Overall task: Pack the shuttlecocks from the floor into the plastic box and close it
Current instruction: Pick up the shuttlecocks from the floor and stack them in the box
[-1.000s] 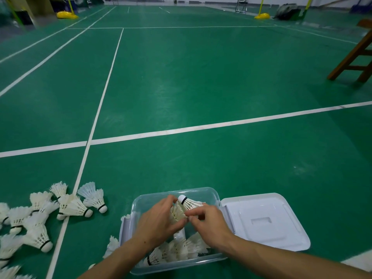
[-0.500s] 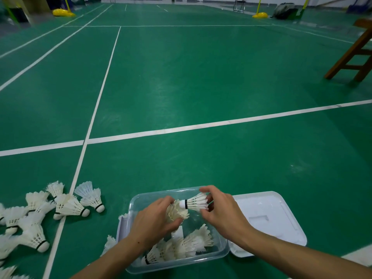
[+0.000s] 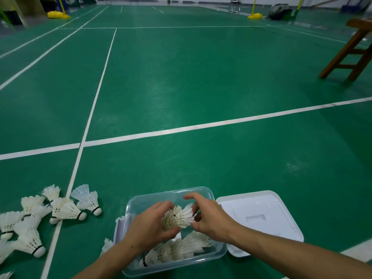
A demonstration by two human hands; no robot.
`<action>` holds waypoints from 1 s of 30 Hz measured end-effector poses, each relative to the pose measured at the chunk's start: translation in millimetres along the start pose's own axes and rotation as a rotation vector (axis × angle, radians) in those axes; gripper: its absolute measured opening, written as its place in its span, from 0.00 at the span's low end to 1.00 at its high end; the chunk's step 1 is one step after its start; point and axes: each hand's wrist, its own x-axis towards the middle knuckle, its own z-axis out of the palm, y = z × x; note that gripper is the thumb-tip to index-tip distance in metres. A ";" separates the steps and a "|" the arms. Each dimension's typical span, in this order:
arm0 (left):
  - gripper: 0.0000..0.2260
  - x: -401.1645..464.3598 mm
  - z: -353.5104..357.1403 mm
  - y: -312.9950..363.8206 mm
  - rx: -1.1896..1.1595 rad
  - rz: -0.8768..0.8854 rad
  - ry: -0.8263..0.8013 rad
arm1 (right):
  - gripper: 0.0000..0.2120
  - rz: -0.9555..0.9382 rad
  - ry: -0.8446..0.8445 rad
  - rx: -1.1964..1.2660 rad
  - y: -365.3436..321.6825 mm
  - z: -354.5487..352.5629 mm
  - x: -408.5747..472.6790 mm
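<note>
A clear plastic box [image 3: 203,191] sits on the green floor in front of me, with several white shuttlecocks [image 3: 187,246] lying in its near half. My left hand [image 3: 149,226] is over the box, gripping a nested stack of shuttlecocks [image 3: 178,217]. My right hand [image 3: 211,220] touches the stack's feather end with its fingertips, the fingers spread. The white lid [image 3: 259,218] lies flat to the right of the box. A heap of loose shuttlecocks [image 3: 40,218] lies on the floor to the left.
White court lines [image 3: 181,129] cross the green floor. A wooden stool [image 3: 350,51] stands at the far right. Yellow post bases [image 3: 255,16], a chair and a bag are at the back of the hall. One shuttlecock [image 3: 106,245] lies beside the box's left wall.
The shuttlecock my right hand held by its feathers has been pushed into the stack in my left hand. My right fingers have spread, and both hands sit lower over the box.
</note>
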 end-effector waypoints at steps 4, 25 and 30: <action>0.30 3.1 2.9 -1.5 0.002 0.008 -0.024 | 0.38 -0.005 -0.025 -0.044 2.8 6.5 5.4; 0.19 19.5 22.1 0.9 0.087 0.029 -0.034 | 0.42 0.016 -0.155 -0.133 -9.0 -12.0 4.0; 0.18 23.9 26.0 3.5 0.112 0.021 -0.072 | 0.33 -0.038 0.028 -0.180 -13.7 -38.3 3.0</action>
